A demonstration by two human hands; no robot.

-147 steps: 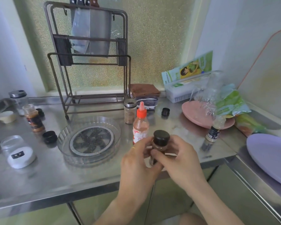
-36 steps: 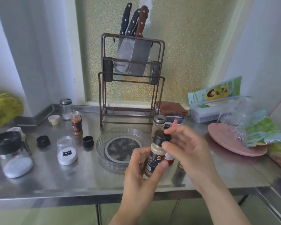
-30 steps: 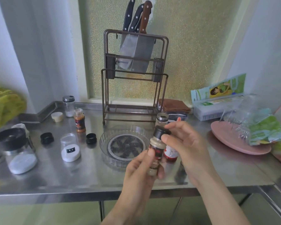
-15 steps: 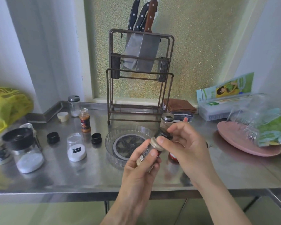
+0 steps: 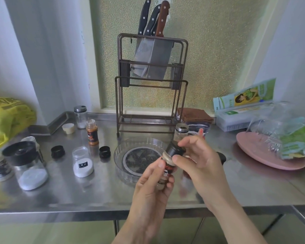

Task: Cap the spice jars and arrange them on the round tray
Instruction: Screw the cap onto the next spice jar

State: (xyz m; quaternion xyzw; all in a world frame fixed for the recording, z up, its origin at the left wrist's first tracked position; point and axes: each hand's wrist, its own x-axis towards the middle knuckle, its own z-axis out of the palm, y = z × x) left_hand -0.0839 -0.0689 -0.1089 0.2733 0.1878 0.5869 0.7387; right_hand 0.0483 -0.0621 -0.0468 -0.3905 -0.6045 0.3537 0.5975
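Black cap (image 5: pixel 175 150) in our right hand (image 5: pixel 201 166) sits on the tilted spice jar (image 5: pixel 165 170), which our left hand (image 5: pixel 151 189) grips over the table (image 5: pixel 77 196) beside the round tray (image 5: pixel 120 155). We judge capping just begun: the tray holds no jars, while the orange jar (image 5: pixel 92 132) and the white-powder jar (image 5: pixel 82 162) stand open with loose caps (image 5: pixel 105 151) nearby. Whether the cap is tight seems unclear through blur.

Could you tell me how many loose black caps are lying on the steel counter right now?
3: one black cap left of the white-powder jar, one between that jar and the round tray, and one partly hidden behind the right hand.
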